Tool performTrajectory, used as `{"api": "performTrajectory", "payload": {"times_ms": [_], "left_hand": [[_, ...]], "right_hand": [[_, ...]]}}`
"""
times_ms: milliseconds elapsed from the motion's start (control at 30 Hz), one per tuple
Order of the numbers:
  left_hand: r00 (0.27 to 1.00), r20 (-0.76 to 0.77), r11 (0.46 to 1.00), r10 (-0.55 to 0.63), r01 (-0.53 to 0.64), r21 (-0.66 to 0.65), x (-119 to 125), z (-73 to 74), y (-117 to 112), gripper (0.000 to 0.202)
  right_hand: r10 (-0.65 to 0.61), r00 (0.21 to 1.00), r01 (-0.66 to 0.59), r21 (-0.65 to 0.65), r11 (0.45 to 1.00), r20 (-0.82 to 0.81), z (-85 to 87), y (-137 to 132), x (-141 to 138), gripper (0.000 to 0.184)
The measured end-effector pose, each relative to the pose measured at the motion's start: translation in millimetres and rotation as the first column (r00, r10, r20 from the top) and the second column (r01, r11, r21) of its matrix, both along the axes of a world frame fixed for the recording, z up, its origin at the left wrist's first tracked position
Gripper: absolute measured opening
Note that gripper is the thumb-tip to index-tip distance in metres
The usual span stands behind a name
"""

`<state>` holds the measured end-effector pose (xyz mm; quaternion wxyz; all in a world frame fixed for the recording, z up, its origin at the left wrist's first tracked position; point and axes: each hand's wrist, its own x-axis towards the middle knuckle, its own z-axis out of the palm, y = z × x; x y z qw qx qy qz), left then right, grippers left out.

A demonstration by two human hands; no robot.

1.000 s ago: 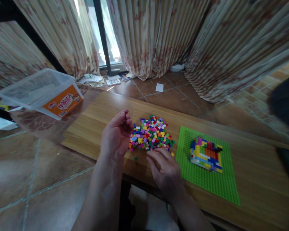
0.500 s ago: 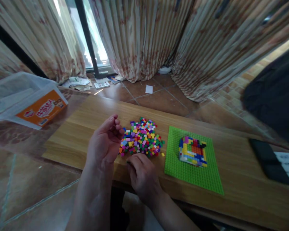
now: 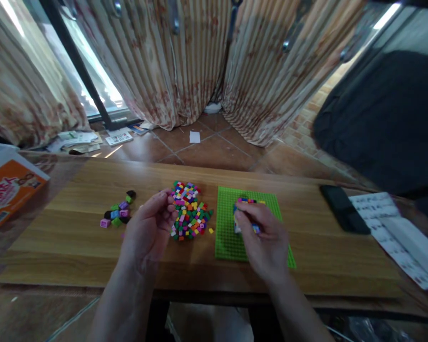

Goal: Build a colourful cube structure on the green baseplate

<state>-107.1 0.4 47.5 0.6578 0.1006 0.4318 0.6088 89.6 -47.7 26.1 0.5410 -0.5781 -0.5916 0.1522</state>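
My right hand [image 3: 266,235] is over the green baseplate [image 3: 228,244], its fingers pinched at the near left side of a small multicoloured build of toy bricks [image 3: 248,200]. The hand covers most of that build, and anything between the fingertips is hidden. My left hand [image 3: 151,218] is raised palm up just left of a pile of small coloured toy bricks [image 3: 190,218]. Its fingers are curled in, and I cannot see what they hold, if anything. A yellow brick [image 3: 211,231] lies alone between pile and baseplate.
Several larger bricks [image 3: 116,213] lie to the left on the wooden table [image 3: 67,237]. A box with an orange label [image 3: 10,190] stands beyond the left end. To the right are a black phone [image 3: 344,209] and printed paper sheets [image 3: 385,232]. Curtains hang behind.
My right hand has moved from the near edge of the brick pile to the build on the baseplate. The view has turned right, and the larger bricks at left now show.
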Motion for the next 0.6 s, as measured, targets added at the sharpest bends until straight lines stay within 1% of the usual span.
{"api": "performTrajectory", "payload": {"times_ms": [33, 133, 233, 300, 433, 533, 600], "left_hand": [[0.999, -0.013, 0.999, -0.051, 0.051, -0.001, 8.0, -1.7, -1.2, 0.015], [0.981, -0.054, 0.982, -0.187, 0.186, -0.033, 32.7, -7.4, -6.0, 0.01], [0.96, -0.069, 0.962, -0.27, 0.266, -0.06, 53.5, -14.2, -11.2, 0.009], [0.947, -0.074, 0.949, -0.314, 0.311, -0.053, 63.9, -18.3, -14.2, 0.01], [0.924, -0.11, 0.93, -0.367, 0.365, -0.035, 79.1, -22.2, -18.8, 0.016], [0.912, -0.176, 0.928, -0.37, 0.373, -0.017, 86.8, -21.7, -20.8, 0.016], [0.913, -0.236, 0.938, -0.333, 0.347, 0.021, 87.2, -19.6, -20.4, 0.014]], "right_hand": [[-0.062, 0.997, 0.062, -0.004, 0.998, -0.035, -0.8, 2.1, 11.7, 0.013], [-0.199, 0.967, 0.19, -0.075, 0.979, -0.156, -3.8, 6.6, 42.8, 0.015], [-0.293, 0.936, 0.264, -0.156, 0.952, -0.198, -5.0, 7.4, 61.1, 0.018], [-0.293, 0.933, 0.255, -0.191, 0.948, -0.21, -5.0, 6.1, 64.7, 0.019], [-0.214, 0.939, 0.153, -0.231, 0.961, -0.269, -6.3, 3.2, 58.9, 0.02], [-0.168, 0.93, 0.089, -0.244, 0.966, -0.326, -9.0, 2.6, 50.2, 0.02], [-0.132, 0.938, 0.056, -0.234, 0.971, -0.322, -10.4, 1.9, 42.7, 0.019]]}}
